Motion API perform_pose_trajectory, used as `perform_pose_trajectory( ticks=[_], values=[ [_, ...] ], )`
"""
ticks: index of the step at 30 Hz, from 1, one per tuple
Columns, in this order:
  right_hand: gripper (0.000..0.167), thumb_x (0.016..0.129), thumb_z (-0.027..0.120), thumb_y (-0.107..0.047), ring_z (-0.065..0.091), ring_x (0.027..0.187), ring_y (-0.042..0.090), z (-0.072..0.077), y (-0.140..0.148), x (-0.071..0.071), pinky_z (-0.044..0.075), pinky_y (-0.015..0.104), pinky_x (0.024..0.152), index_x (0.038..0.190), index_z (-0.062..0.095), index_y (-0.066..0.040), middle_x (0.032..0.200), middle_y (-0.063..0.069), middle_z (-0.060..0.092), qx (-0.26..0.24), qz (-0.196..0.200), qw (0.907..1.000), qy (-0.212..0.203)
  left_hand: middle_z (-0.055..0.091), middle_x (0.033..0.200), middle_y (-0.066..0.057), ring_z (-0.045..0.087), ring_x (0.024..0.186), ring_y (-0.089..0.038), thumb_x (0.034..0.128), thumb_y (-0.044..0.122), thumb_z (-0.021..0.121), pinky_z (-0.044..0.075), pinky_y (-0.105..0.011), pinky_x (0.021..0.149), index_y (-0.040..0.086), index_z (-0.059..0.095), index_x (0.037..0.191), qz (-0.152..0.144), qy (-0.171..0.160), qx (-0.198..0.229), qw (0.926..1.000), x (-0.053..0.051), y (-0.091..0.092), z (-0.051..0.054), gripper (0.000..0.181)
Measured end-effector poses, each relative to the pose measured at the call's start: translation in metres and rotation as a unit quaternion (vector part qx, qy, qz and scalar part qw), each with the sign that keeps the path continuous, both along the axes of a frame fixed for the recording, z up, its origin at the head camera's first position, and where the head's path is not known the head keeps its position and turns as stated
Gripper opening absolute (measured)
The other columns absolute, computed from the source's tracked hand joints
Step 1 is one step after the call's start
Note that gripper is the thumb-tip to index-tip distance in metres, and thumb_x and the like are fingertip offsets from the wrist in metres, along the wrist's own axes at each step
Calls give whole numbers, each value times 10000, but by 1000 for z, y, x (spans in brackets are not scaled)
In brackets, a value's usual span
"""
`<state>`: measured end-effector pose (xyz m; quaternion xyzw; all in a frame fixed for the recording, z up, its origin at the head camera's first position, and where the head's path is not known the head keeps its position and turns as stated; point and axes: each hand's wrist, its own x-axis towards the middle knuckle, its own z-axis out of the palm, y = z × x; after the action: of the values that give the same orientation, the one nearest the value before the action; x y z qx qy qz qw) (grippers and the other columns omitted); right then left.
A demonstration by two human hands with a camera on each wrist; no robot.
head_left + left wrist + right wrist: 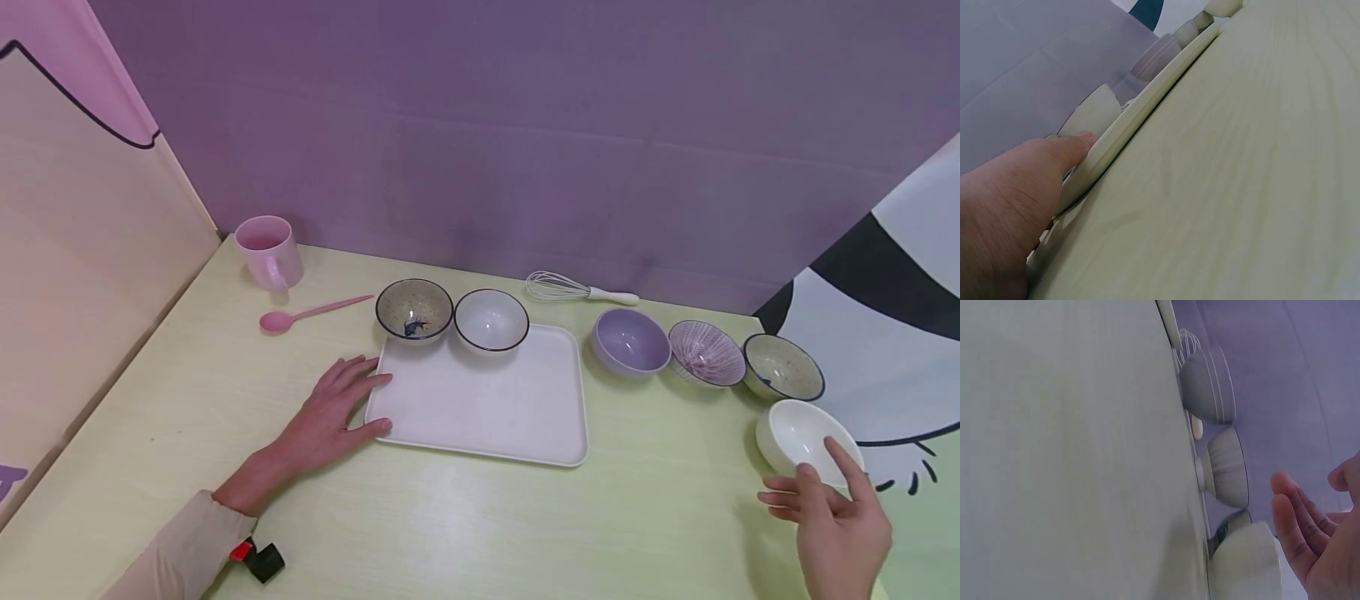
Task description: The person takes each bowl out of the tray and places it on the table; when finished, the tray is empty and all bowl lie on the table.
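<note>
My left hand [327, 417] lies at the left edge of a white rectangular tray [487, 408], fingers spread and fingertips touching the rim. The left wrist view shows the thumb against the tray's edge. A speckled beige bowl [414, 312] and a white bowl with a dark rim [491, 321] stand side by side on the tray's back part. At the far right, my right hand [840, 525] hovers by a plain white bowl [787, 437], thumb and fingers apart and holding nothing. In the right wrist view, the fingers are clear of the white bowl [1244, 565].
Right of the tray stand a purple bowl [630, 343], a striped bowl [707, 354] and another speckled bowl [783, 367]. A whisk [581, 288] lies behind, near the purple backdrop. At the back left are a pink mug [268, 252] and a pink spoon [315, 312].
</note>
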<state>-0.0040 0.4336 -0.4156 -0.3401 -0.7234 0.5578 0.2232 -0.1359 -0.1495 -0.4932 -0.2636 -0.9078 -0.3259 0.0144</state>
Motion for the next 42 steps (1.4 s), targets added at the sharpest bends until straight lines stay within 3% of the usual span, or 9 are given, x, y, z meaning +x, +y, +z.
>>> perform_pose_trajectory(
  ticks=[5, 14, 19, 24, 31, 42],
  values=[
    [523, 1129, 629, -95, 737, 530, 78, -4, -17, -5, 603, 165, 535, 1638, 555, -186, 687, -82, 778, -34, 577, 9972, 472, 456, 1710, -199, 295, 1628, -450, 1036, 440, 757, 140, -623, 1373, 83, 599, 1587, -15, 29, -7, 10000, 0, 0, 0, 675],
    [496, 1095, 631, 19, 760, 570, 90, -9, -45, -20, 619, 181, 555, 1560, 633, -152, 735, -33, 802, 244, 1493, 9831, 1028, 455, 1710, -201, 299, 1627, -451, 1027, 448, 762, 143, -614, 1375, 76, 588, 1594, -62, 94, -40, 9999, 0, 0, -1, 700],
    [504, 1082, 626, 60, 761, 576, 91, -11, -62, -31, 620, 189, 549, 1554, 636, -114, 741, -29, 801, 454, 1807, 9761, 1115, 444, 1714, -211, 301, 1625, -457, 995, 475, 789, 146, -610, 1376, 64, 572, 1604, -90, 187, -197, 9996, 0, 0, -1, 766],
    [488, 1079, 627, 67, 756, 575, 84, -11, -82, -43, 620, 189, 553, 1555, 617, -36, 736, -30, 794, 974, 2222, 9638, 1105, 429, 1722, -217, 300, 1624, -456, 943, 525, 828, 147, -599, 1380, 51, 555, 1610, -81, 218, -393, 9990, 0, 0, 0, 863],
    [464, 1101, 652, -24, 758, 610, 71, -11, -109, -55, 630, 199, 585, 1562, 614, -67, 769, -50, 788, 1588, 2728, 9457, 774, 410, 1737, -208, 281, 1634, -444, 918, 569, 840, 141, -595, 1383, 57, 544, 1621, -62, 111, -454, 9989, 0, 1, 0, 919],
    [460, 1078, 669, 10, 754, 618, 130, -17, -152, -70, 644, 246, 589, 1534, 624, -31, 811, 167, 780, 1324, 3506, 9230, 873, 406, 1741, -201, 271, 1638, -444, 926, 572, 834, 125, -595, 1385, 65, 532, 1633, -60, 33, -390, 9992, 1, 1, 1, 921]
  ],
)
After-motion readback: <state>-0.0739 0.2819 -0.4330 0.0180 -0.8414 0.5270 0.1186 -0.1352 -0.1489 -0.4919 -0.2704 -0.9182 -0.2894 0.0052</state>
